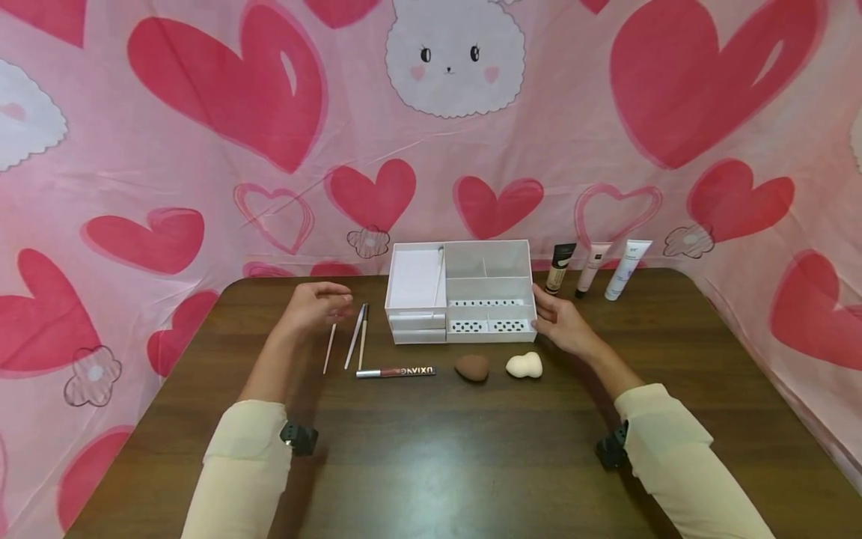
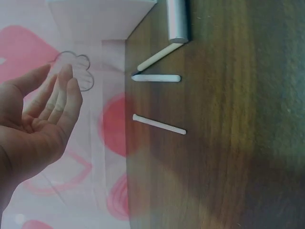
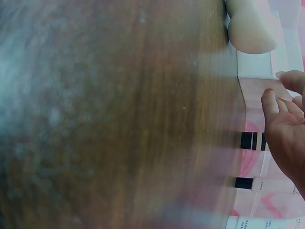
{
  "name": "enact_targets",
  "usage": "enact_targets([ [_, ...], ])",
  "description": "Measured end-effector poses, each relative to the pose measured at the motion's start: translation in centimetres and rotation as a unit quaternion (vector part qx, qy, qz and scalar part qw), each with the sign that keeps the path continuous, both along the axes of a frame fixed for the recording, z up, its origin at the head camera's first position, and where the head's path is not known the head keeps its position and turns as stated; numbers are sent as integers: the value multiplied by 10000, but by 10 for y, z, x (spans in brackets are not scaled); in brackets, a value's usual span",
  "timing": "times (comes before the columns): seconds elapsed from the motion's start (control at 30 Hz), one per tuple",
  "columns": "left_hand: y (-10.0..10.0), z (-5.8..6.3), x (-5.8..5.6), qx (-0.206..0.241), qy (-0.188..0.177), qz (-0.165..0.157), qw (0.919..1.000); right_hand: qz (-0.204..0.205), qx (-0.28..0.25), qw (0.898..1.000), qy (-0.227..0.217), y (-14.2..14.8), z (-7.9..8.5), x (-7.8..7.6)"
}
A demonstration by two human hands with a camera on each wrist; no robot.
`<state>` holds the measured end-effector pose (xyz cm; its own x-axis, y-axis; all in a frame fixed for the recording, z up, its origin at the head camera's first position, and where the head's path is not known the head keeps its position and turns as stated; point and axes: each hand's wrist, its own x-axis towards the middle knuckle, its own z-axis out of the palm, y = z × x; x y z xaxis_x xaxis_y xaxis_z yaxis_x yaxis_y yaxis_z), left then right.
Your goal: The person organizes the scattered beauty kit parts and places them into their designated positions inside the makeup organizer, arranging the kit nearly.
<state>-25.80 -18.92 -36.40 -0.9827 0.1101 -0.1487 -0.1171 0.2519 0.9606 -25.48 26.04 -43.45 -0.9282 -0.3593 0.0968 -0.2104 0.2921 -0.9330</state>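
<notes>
A white makeup organizer [image 1: 488,258] stands at the back middle of the table, with compartments on its right and small drawers at lower left. One thin brush [image 1: 441,275] leans in its left section. My right hand [image 1: 564,323] touches the organizer's right side wall, its thumb by the front edge. My left hand [image 1: 313,305] hovers left of the organizer, fingers loosely bent and holding nothing. Below it lie several slim sticks, among them a pale brush [image 1: 329,349], a white stick [image 2: 157,78] and a dark-tipped brush [image 1: 364,338].
In front of the organizer lie a lip gloss tube [image 1: 396,372], a brown makeup sponge [image 1: 473,367] and a cream makeup sponge [image 1: 524,365]. Right of it stand a foundation tube [image 1: 558,275], a pink tube [image 1: 591,274] and a white tube [image 1: 626,271]. Heart-patterned cloth [image 1: 566,120] hangs behind.
</notes>
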Motion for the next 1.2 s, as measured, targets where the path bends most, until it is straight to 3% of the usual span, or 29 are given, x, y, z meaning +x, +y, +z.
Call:
enact_targets([
  [0.33, -17, 1, 3, -753, 48, 425, 9962, 82, 3, 9998, 177, -2, -1, -3],
  [0.63, -28, -13, 8, -1501, -94, 636, 9866, 84, -12, 9999, 96, 0, -1, -3],
  [1.0, -33, -29, 14, -1962, -578, 453, 9778, 50, 74, 9999, 94, 1, -1, -2],
  [1.2, -29, -35, 17, -2470, -579, 465, 9662, 32, 89, 9999, 79, 0, -1, 0],
])
